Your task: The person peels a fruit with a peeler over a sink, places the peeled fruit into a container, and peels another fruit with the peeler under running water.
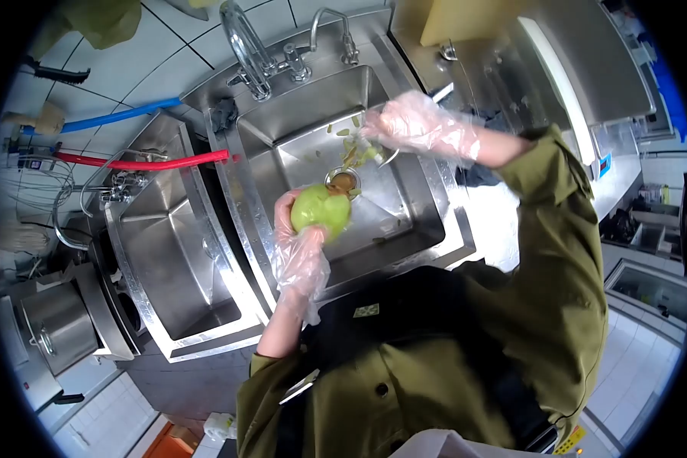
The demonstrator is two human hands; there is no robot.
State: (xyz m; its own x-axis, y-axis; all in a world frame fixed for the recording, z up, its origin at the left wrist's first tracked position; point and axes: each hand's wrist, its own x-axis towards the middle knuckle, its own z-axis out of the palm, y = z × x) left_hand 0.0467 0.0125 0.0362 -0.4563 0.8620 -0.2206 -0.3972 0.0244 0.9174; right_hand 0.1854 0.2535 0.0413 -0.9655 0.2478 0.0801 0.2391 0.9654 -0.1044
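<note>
My left hand [301, 256], in a clear plastic glove, grips a round, pale green fruit [322, 212] over the sink [427, 217]. My right hand [408, 122], gloved the same way, is up by the sink's right rim. Its fingers are closed around what looks like a peeler [390, 158], mostly hidden by the hand; a thin curved metal part shows below it. The tool is apart from the fruit. Green peelings [351, 150] lie on the sink floor around the drain [343, 181].
A chrome faucet [246, 49] and a smaller tap [347, 46] stand behind the sink. To the left is a second basin [168, 248], with a red hose [145, 160] and a blue hose [122, 113]. A yellow board [466, 19] stands at the back right.
</note>
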